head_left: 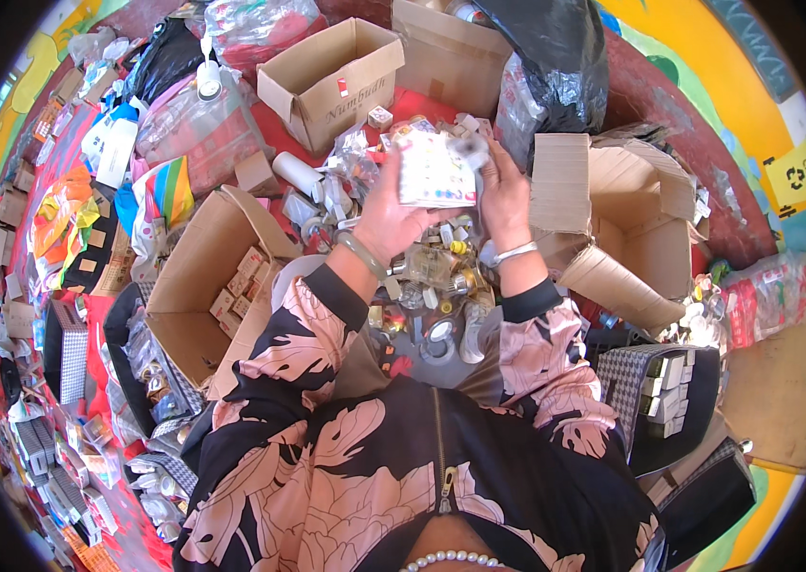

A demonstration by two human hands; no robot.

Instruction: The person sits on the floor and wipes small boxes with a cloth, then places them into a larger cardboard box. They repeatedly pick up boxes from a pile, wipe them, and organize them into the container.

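Note:
Held up in front of me is a white pack with small coloured spots [436, 173], its surface washed out by glare. My left hand [386, 217] is closed on its left side, the thumb along the lower edge. At the pack's right edge, the fingers of my right hand [506, 198] are bent around a blurred greyish roundish thing [468, 148], too smeared to name. Beneath both hands lies a heap of mixed small things, with a yellowish clear package [430, 265] and a white tube-shaped roll [297, 173] among them.
On my left an open carton [184, 296] holds several small boxes. Another open carton [646, 214] stands at my right, beside a checked bin with small boxes [672, 386]. Ahead are a carton [331, 81] and a black plastic bag [556, 57]. Piled goods cover the far left.

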